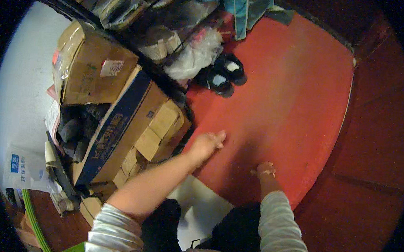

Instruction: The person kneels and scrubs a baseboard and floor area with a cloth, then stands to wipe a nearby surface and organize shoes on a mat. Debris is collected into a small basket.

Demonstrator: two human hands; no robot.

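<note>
My left hand (209,145) is held over the left part of a red surface (279,95), its fingers curled together and nothing visible in them. Lower and to the right, my right hand (266,169) is over the same red surface, with its fingers bent; the blur hides whether it holds anything small. A pair of black shoes (228,74) with pale patches inside sits on the red surface, above my left hand. Below, between my dark-clad legs, a white sheet-like piece (201,201) shows beside the red edge.
Along the left stand a taped cardboard box (95,69) and an opened carton with a dark blue side (120,121). Clear plastic bags (197,54) lie behind the shoes. Teal fabric (242,11) hangs at the top. A printed white bag (26,168) is at far left.
</note>
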